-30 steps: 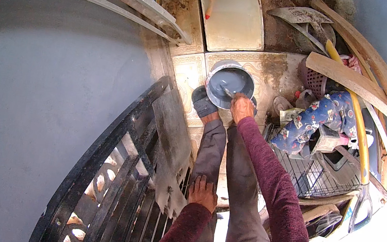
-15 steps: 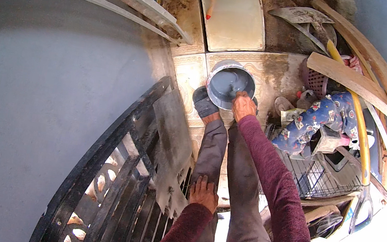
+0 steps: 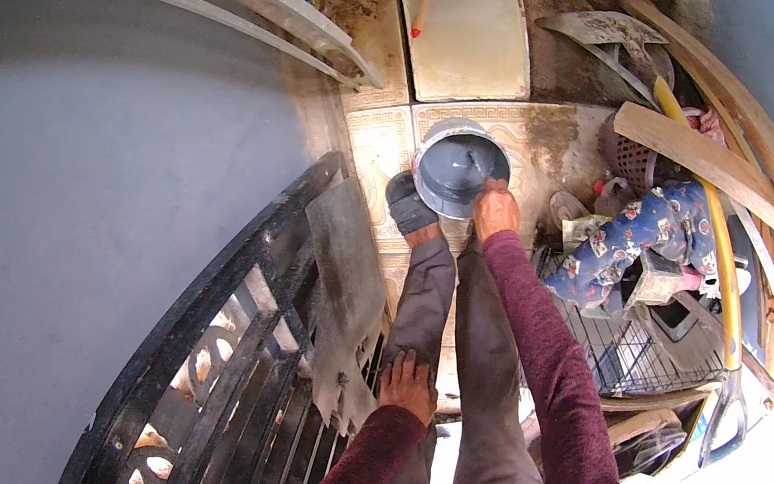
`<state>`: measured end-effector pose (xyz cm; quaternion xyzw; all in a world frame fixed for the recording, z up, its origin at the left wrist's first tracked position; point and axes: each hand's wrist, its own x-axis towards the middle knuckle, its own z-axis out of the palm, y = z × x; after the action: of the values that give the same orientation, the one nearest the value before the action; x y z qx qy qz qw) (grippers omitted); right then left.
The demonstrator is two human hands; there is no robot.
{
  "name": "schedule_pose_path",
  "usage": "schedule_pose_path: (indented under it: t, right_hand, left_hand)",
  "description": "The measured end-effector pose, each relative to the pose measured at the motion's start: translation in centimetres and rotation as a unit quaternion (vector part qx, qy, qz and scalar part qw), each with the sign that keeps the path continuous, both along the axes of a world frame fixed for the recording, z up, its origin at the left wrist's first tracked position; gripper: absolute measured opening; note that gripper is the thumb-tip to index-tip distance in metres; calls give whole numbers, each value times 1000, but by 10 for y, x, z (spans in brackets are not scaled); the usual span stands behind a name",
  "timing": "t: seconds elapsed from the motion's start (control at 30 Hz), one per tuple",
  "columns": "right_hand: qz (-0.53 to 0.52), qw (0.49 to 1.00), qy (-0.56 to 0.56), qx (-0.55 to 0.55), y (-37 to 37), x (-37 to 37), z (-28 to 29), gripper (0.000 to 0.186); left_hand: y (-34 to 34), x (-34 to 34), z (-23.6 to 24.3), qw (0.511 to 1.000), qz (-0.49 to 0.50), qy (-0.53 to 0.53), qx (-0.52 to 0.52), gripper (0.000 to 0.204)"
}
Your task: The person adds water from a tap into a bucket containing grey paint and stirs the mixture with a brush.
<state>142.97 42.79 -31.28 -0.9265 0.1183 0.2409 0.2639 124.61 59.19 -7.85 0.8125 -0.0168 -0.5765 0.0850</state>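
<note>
A pale bucket stands on the tiled floor between my feet, with grey-blue liquid like paint inside. A light streak shows on the liquid's surface. At the bucket's near right rim is my right hand, its fingers curled closed; whatever they grip is hidden by the hand. My left hand lies with fingers spread on my left trouser leg, near the knee. A dark slipper on my left foot sits beside the bucket.
To the left are a black metal bench and a grey wall. A cream panel lies beyond the bucket. At right, wooden planks, a yellow-handled shovel, patterned blue cloth and a wire rack are piled.
My right hand has shifted slightly right along the bucket's rim, and the streak on the liquid has changed shape. My left hand stays on my leg.
</note>
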Motion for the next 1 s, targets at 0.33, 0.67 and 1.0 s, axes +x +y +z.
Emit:
schedule_pose_path:
  t: [0.33, 0.67, 1.0]
  right_hand:
    - [78, 994, 62, -52, 13, 8, 7, 14]
    - [49, 999, 22, -7, 5, 2, 4, 17]
    - [-29, 998, -31, 47, 9, 9, 7, 17]
  left_hand:
    - [2, -10, -2, 997, 21, -62, -29, 49]
    - [2, -11, -3, 998, 21, -49, -26, 48]
    - [1, -4, 0, 997, 20, -63, -32, 47]
